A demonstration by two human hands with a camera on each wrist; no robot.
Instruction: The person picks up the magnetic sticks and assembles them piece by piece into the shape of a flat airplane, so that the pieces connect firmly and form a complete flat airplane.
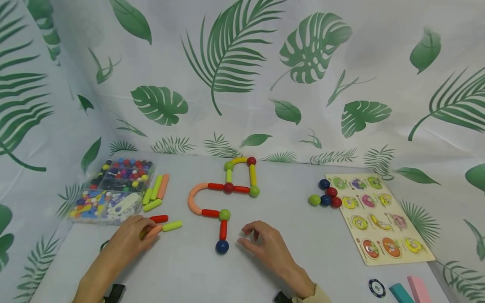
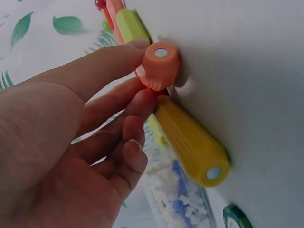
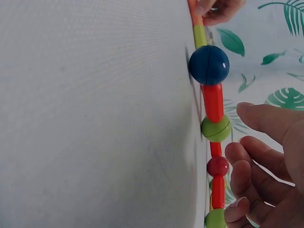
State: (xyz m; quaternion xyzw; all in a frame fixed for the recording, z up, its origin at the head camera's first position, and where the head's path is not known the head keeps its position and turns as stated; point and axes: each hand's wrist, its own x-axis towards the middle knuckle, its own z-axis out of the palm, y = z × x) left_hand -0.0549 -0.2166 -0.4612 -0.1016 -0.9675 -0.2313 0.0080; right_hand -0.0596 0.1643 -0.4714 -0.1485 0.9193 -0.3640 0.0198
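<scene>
My left hand (image 1: 129, 240) pinches an orange magnetic stick (image 2: 161, 69) between thumb and fingers, low over the table. A yellow stick (image 2: 192, 142) lies under the fingertips; a red stick (image 1: 159, 219) and a lime stick (image 1: 172, 226) lie close by. Mid-table is a joined shape of sticks and balls, with an orange curved piece (image 1: 194, 200), a red ball (image 1: 228, 187) and a green ball (image 1: 225, 214). Its near end is a blue ball (image 1: 222, 247). To the right of that ball, my right hand (image 1: 270, 246) hovers with relaxed fingers, holding nothing.
A compartment box (image 1: 107, 221) of beads stands at the left, with lime and orange sticks (image 1: 163, 186) next to it. At the right, loose balls (image 1: 325, 200) touch a wooden picture board (image 1: 379, 256). A round chip (image 1: 377, 288) and pink block (image 1: 419, 290) lie nearer.
</scene>
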